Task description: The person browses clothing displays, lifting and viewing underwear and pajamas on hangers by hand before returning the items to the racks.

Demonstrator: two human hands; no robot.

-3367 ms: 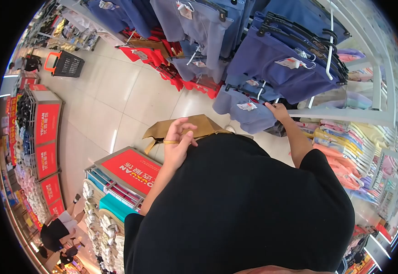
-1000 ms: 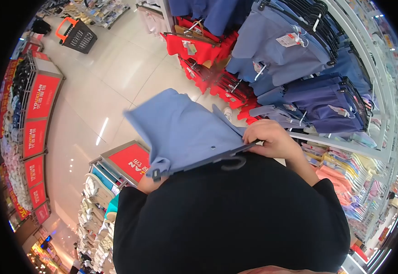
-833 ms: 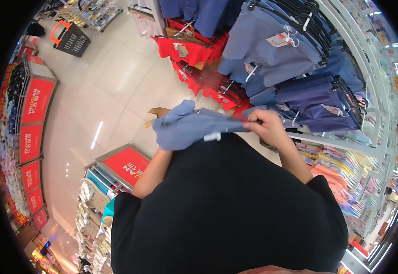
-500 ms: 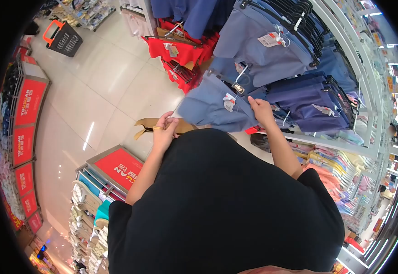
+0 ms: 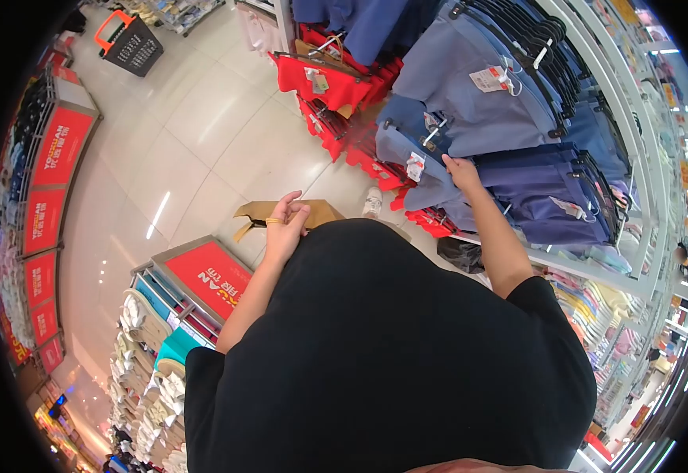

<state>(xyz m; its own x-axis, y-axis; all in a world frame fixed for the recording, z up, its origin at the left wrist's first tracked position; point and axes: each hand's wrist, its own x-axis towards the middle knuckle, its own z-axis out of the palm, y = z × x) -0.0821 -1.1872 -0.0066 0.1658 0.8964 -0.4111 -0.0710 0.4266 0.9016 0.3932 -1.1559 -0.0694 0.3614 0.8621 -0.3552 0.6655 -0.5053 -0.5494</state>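
My right hand is closed on one end of a pair of blue shorts on a black clip hanger, held against the rack among the other blue shorts. A white and red tag hangs from the pair. My left hand is apart from the shorts, its fingers loosely spread with nothing between them. A yellow band circles its wrist. Right behind this hand is a brown paper bag; whether it hangs from my arm I cannot tell.
More blue shorts hang from a white metal rack. Red garments hang to their left. A black basket with an orange handle stands on the tiled floor. Shoes fill a stand with a red sign at lower left.
My right hand has moved the blue shorts up and away, back to the rack. My left hand has let go of their other edge, and its fingers have spread.
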